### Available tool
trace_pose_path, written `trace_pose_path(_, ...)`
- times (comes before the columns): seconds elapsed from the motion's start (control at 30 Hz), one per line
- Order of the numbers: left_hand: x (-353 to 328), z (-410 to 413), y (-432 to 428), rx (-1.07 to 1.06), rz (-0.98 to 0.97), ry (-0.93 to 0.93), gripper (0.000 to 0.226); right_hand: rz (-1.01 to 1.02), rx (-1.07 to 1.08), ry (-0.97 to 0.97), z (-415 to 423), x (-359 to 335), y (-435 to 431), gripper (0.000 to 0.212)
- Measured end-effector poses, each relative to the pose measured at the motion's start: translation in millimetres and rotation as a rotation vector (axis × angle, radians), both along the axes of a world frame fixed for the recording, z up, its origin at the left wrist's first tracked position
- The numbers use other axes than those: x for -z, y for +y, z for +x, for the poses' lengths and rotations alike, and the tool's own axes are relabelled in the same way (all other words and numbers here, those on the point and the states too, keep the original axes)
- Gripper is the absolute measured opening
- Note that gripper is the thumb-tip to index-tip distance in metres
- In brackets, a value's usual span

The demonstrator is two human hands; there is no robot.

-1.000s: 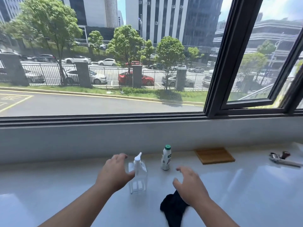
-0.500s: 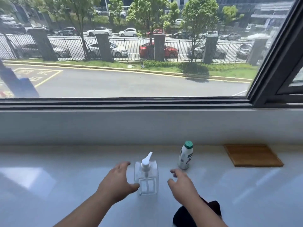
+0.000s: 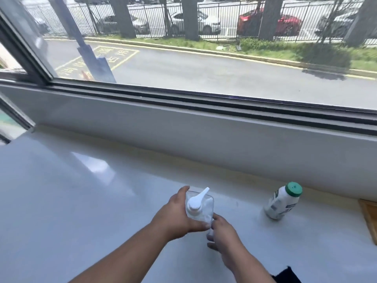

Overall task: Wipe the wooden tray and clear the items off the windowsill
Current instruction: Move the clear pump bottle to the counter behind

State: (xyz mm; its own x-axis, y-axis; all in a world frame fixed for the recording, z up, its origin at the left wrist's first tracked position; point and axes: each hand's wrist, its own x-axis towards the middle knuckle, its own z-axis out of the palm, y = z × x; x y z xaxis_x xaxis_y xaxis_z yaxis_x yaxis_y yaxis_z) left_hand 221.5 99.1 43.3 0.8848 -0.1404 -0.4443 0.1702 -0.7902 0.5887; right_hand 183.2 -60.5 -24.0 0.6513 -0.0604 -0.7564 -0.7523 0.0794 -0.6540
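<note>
A clear pump bottle (image 3: 201, 208) with a white pump head stands on the white windowsill (image 3: 81, 201). My left hand (image 3: 176, 215) wraps around its left side. My right hand (image 3: 223, 231) grips its lower right corner. A small white bottle with a green cap (image 3: 282, 201) stands to the right, near the wall. Only the left edge of the wooden tray (image 3: 370, 217) shows at the far right. A corner of the black cloth (image 3: 286, 275) lies at the bottom edge, behind my right forearm.
The low white wall (image 3: 183, 137) under the window frame bounds the sill at the back. An angled window frame (image 3: 14, 117) stands at the far left. The sill stretches wide and glossy to the left.
Both hands have closed onto the pump bottle, which they flanked before. The view has swung left and down, so the tray and cloth have slid to the right edge.
</note>
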Motion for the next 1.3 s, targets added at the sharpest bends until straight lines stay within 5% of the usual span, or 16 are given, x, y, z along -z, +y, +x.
trace_pose_path(0.23, -77, -64, 145, -0.241, 0.024, -0.175, 0.144, 0.016, -0.214, -0.154, -13, -80, 149, 0.041)
trace_pose_path(0.47, -130, -226, 353, -0.587, 0.064, -0.380, 0.142, 0.012, -0.542, -0.275, -120, -154, 371, 0.036)
trace_pose_path(0.67, -145, -382, 505, -0.801, 0.091, -0.421, 0.121, 0.082, -0.785, -0.276, -238, -152, 540, 0.039)
trace_pose_path(0.8, -134, -467, 576, -0.972, 0.099, -0.414, 0.140, 0.084, -0.946, -0.297, -304, -153, 619, 0.034)
trace_pose_path(1.07, -109, -554, 679, -1.182, 0.095, -0.380, 0.109, 0.028, -1.191, -0.280, -368, -139, 747, 0.032)
trace_pose_path(1.17, -88, -564, 720, -1.249, 0.096, -0.320, 0.138, 0.009, -1.266, -0.243, -373, -119, 796, 0.042)
trace_pose_path(1.3, -59, -567, 778, -1.349, 0.092, -0.252, 0.144, 0.020, -1.351, -0.169, -371, -84, 869, 0.047)
